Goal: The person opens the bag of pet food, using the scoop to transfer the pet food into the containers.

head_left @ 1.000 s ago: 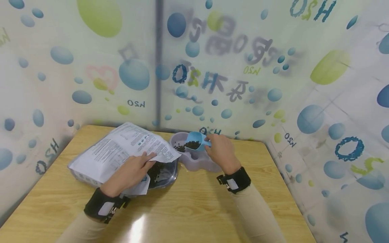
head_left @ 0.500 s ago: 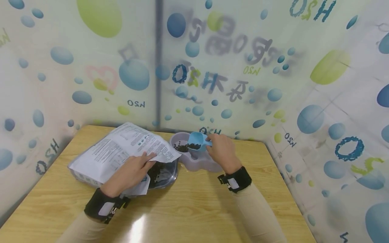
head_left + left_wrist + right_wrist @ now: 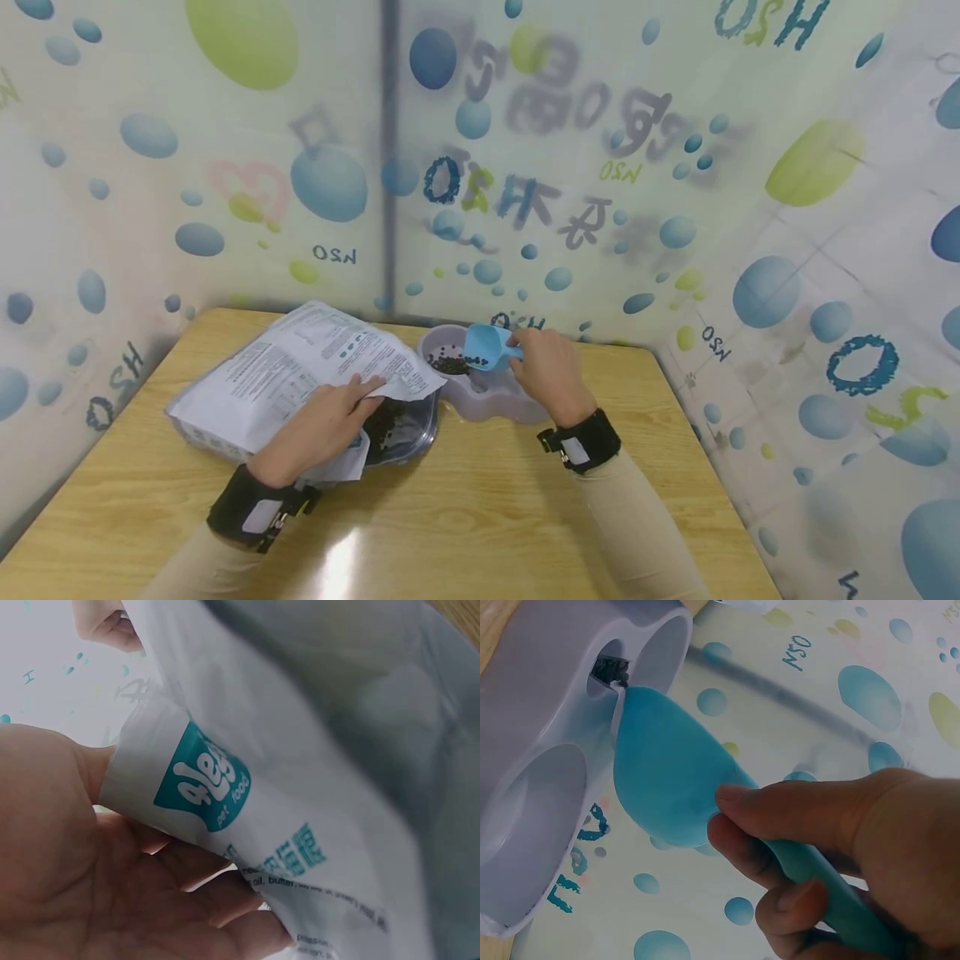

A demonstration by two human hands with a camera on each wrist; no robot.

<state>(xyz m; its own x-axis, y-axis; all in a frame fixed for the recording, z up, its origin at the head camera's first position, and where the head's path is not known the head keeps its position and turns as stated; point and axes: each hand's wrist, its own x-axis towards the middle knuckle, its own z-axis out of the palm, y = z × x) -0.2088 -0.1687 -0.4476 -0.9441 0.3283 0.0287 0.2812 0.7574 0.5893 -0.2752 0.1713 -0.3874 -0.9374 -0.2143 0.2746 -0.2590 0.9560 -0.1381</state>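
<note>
My right hand (image 3: 551,377) grips the handle of a blue scoop (image 3: 487,340), tilted over the left hollow of a grey-lilac double pet bowl (image 3: 491,408). Dark kibble (image 3: 448,365) lies in that hollow, and a little remains at the scoop's lip. In the right wrist view, thumb and fingers wrap the scoop handle, and the scoop (image 3: 671,769) meets or nearly meets the bowl's rim. My left hand (image 3: 322,429) holds the open edge of a white pet food bag (image 3: 277,358), printed with a teal logo (image 3: 206,776) in the left wrist view. More kibble shows at the bag's mouth.
The bag lies on the left of a wooden table (image 3: 465,517), its mouth close to the bowl. Behind the table stands a wall covering (image 3: 480,275) with blue and green spots; it continues along both sides.
The scoop has shifted slightly right and tipped further. Kibble has run from it into the bowl's left hollow, where the pile has grown. My left hand and the bag stay put.
</note>
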